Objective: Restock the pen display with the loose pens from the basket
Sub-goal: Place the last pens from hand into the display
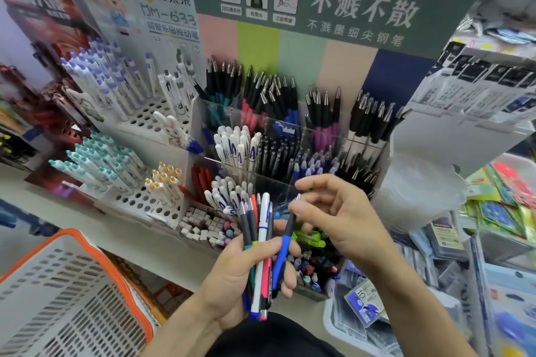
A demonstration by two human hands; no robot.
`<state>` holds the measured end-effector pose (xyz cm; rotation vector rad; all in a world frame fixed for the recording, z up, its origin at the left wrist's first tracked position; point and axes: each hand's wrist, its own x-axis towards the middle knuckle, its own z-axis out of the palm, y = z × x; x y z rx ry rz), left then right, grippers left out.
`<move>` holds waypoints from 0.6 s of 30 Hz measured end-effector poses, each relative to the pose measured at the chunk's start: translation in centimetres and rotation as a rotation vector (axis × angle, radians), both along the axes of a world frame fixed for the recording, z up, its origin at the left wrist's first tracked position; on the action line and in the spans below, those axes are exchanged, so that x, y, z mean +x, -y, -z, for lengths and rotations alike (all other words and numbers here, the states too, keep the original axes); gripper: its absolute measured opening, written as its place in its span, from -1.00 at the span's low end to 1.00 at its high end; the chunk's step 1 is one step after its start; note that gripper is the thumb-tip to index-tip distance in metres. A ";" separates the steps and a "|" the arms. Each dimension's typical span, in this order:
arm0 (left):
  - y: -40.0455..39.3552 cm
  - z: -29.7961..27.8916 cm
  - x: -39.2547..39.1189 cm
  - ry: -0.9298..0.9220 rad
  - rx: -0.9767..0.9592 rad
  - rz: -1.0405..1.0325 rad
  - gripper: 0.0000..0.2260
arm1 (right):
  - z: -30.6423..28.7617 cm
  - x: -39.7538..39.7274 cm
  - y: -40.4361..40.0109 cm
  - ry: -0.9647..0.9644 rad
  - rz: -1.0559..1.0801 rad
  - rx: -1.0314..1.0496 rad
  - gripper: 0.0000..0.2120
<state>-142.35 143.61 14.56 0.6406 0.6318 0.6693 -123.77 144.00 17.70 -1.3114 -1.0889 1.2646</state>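
Left hand (246,272): gripping a fanned bundle of loose pens (259,243), fingers curling round the slim cylindrical barrels; matte grey, glossy white, teal, red and pink plastics are showing, tips pointing up and away.

Right hand (339,217): hovering just right of the bundle, fingers loosely bent; thumb and forefinger are pinching the upper part of a blue-gripped pen (285,240) with a dark barrel and a metal tip, whose lower part is sitting among the left hand's fingers.

Pen display (290,130): standing just beyond the hands on the shelf, a clear plastic tiered stand with square compartments. Far tiers are holding black matte pens with chrome conical tips; middle tiers are holding white capped pens with blue lettering, black pens and blue ones. A dark green cardboard header with white characters is rising behind, above pastel colour panels.

Perforated white racks (139,122): sitting to the left, carrying white pens with lilac, teal and yellow caps.

Basket (66,293): lying near left, white slotted plastic with an orange rim.

Packaged stationery (493,211): lying at right, glossy wrappers.
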 end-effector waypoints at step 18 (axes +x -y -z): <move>0.3 -0.1 -1.0 0.193 -0.161 -0.040 -0.65 | -7.1 1.7 -10.3 0.736 0.471 0.861 -0.87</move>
